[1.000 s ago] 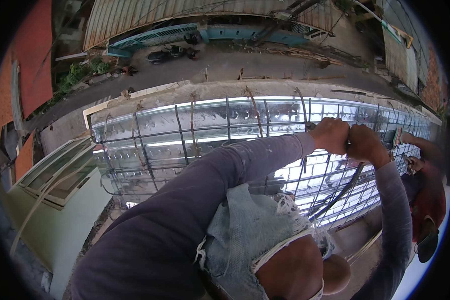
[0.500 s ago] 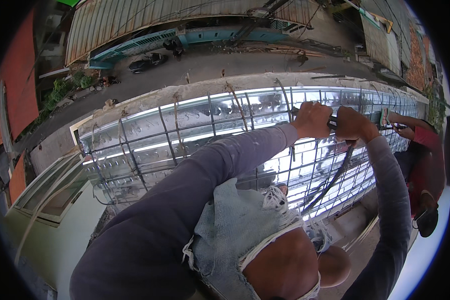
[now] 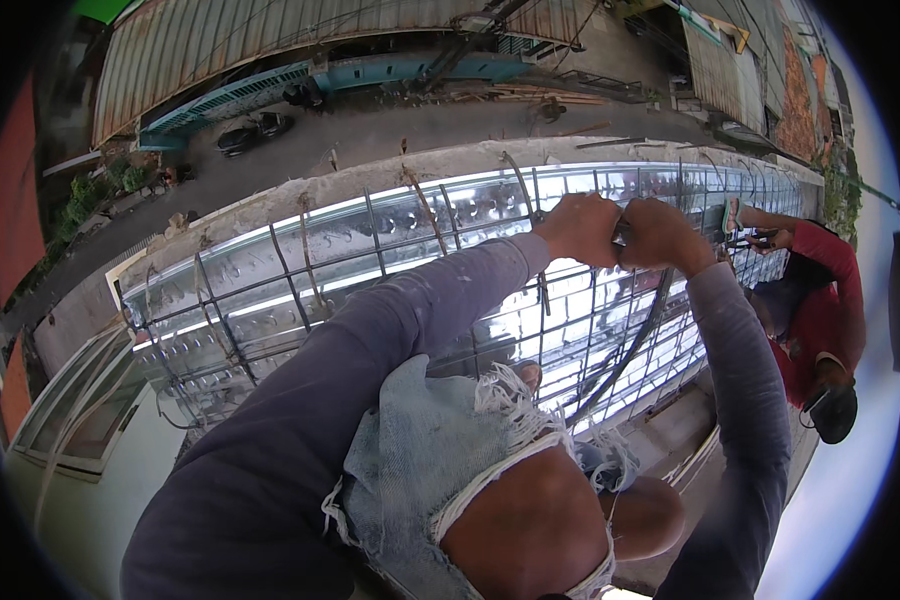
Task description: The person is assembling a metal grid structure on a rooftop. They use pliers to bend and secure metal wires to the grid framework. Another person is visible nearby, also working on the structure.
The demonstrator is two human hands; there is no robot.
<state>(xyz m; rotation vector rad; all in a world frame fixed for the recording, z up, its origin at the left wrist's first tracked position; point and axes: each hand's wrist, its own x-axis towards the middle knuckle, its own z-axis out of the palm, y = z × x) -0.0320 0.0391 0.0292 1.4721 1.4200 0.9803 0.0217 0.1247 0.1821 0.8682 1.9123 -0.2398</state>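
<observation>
My left hand (image 3: pixel 578 230) is closed in a fist above a grid of steel reinforcing bars (image 3: pixel 375 235). Right beside it, my right hand (image 3: pixel 662 236) is also closed, the knuckles of both nearly touching. A small dark piece shows between the two fists, but my fingers hide what it is. Under the grid lies shiny corrugated metal decking (image 3: pixel 480 212). A long dark curved strip (image 3: pixel 625 350) runs from below my right hand down across the grid; whether I hold it cannot be seen.
A co-worker in a red top (image 3: pixel 822 310) bends over the grid's right end, hands at the bars. Bent bar ends (image 3: pixel 410 178) stick up along the concrete edge (image 3: pixel 270 200). Beyond and below that edge runs a street with a parked motorbike (image 3: pixel 255 133). My bare knee (image 3: pixel 530 525) is close in front.
My hands have drawn closer together, and less of the dark piece shows between them. The whole scene has shifted left in view. The co-worker's head and arms have moved slightly.
</observation>
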